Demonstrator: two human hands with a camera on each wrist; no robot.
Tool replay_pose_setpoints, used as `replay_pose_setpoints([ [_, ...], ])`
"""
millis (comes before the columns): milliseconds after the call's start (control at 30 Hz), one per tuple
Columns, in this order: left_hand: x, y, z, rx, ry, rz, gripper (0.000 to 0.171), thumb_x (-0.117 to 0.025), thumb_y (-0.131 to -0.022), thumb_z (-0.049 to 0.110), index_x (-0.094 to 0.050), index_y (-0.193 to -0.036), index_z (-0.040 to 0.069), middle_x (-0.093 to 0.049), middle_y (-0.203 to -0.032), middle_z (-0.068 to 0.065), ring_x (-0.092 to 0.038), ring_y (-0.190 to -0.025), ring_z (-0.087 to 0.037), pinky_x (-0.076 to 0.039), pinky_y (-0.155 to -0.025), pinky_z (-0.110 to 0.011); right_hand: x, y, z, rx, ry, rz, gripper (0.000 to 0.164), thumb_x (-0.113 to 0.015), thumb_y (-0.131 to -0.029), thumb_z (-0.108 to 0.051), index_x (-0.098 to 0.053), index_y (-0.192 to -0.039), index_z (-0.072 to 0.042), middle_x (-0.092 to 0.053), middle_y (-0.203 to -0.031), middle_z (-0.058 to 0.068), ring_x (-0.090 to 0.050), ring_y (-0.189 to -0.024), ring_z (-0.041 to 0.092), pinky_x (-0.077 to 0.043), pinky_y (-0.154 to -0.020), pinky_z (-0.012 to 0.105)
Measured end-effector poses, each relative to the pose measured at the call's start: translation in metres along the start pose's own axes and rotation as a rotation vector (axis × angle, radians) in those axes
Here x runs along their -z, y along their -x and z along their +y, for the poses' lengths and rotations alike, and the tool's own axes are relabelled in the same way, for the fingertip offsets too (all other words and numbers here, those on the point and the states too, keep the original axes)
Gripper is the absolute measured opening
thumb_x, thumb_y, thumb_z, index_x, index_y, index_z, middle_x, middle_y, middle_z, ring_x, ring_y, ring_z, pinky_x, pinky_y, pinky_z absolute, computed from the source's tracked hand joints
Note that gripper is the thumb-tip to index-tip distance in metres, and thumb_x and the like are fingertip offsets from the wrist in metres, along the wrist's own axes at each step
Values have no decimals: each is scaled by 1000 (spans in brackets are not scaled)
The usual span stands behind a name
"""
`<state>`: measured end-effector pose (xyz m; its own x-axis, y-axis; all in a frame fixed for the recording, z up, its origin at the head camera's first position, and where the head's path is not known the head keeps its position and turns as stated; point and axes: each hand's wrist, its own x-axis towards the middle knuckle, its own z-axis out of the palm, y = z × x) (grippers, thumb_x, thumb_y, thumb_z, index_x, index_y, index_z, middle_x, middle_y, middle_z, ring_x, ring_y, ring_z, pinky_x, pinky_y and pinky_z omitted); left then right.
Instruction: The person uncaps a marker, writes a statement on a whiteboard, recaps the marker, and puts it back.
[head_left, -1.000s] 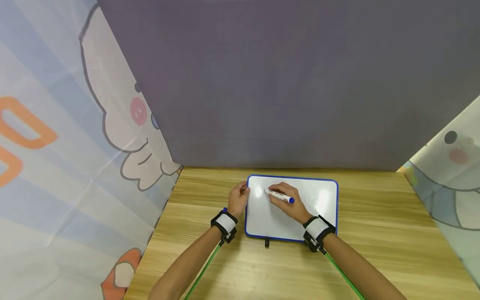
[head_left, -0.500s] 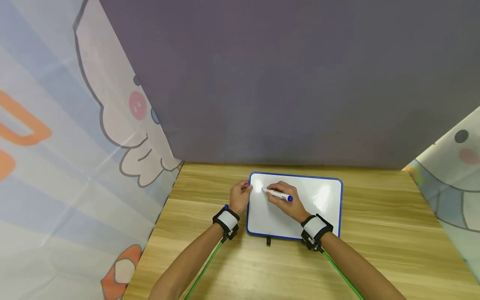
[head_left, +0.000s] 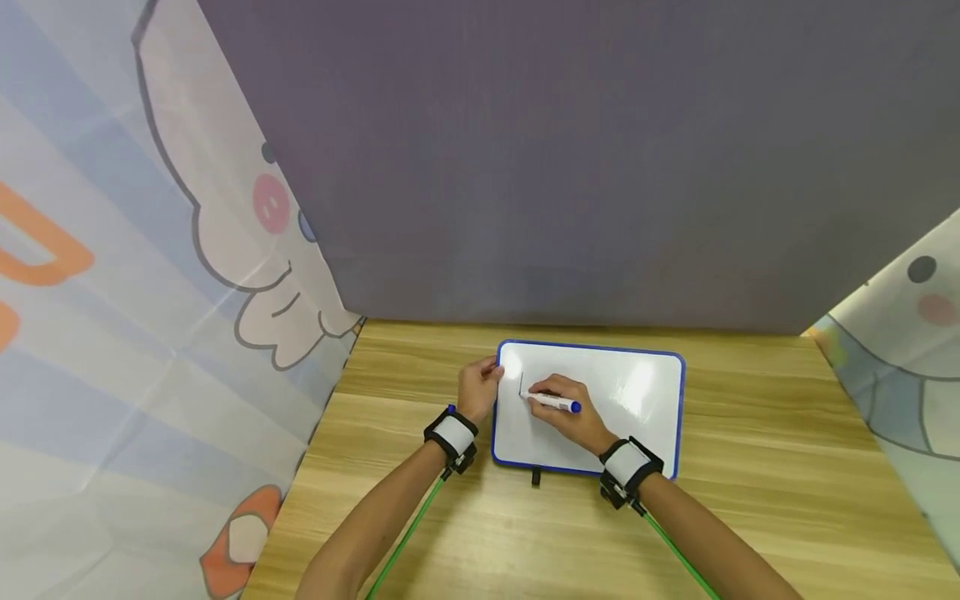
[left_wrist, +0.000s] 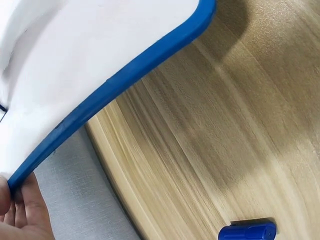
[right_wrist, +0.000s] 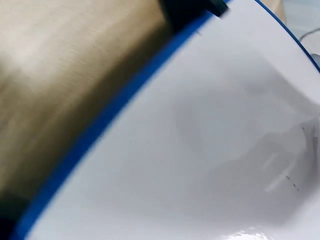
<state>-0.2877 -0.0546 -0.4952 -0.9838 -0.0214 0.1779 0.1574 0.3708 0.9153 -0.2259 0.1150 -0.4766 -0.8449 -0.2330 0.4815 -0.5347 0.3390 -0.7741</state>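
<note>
A whiteboard [head_left: 607, 367] with a blue rim lies at a slight slant on the wooden table. My left hand [head_left: 477, 390] grips its left edge near the upper corner; in the left wrist view the thumb of the left hand [left_wrist: 25, 212] is on top and the fingers are beneath. My right hand [head_left: 573, 417] pinches a white marker [head_left: 551, 401] with a blue end, its tip at the foot of a short dark upright line [head_left: 521, 382]. In the right wrist view the whiteboard [right_wrist: 165, 140] fills most of the picture, and the marker cannot be made out.
A blue marker cap [left_wrist: 247, 231] lies on the table [left_wrist: 240, 125] left of the board. A small black piece [head_left: 536, 477] sits at the board's lower edge. A grey panel [head_left: 525, 167] stands behind the table. Green cables [head_left: 405, 542] trail from both wrist straps.
My right hand has moved the marker slightly left, then down the board, and a short dark line now shows behind its tip. The left hand keeps its grip on the edge.
</note>
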Motion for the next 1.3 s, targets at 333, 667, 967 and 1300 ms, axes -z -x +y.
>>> replay_pose_setpoints([
  [333,2,0,2,14,-22,19,22,-63,-85,3,-68,-105,-5,-71,-93,-19,-68,-82,-25,-56,-71,-29,-2,2,-1,8,14,67,16,-70,-74,8,-68,-90,5,-67,-83,15,-61,-73,22,-49,-66,18],
  [667,-1,3,1,22,-10,19,21,-63,-85,2,-68,-105,-6,-71,-93,-20,-67,-81,-26,-56,-70,-29,-1,0,1,-12,-1,106,16,-70,-74,7,-69,-90,6,-67,-83,16,-60,-74,20,-48,-68,15],
  [967,-2,3,2,14,-17,5,23,-62,-86,3,-67,-106,-6,-71,-95,-20,-68,-83,-26,-56,-72,-31,3,0,3,-3,30,112,15,-70,-74,8,-69,-89,6,-67,-83,16,-62,-74,23,-48,-68,15],
  [1300,2,4,4,5,-30,10,22,-62,-86,3,-67,-105,-6,-70,-93,-21,-67,-82,-27,-56,-71,-31,15,2,2,-25,30,155,15,-71,-75,4,-69,-90,5,-68,-84,14,-61,-76,20,-48,-68,14],
])
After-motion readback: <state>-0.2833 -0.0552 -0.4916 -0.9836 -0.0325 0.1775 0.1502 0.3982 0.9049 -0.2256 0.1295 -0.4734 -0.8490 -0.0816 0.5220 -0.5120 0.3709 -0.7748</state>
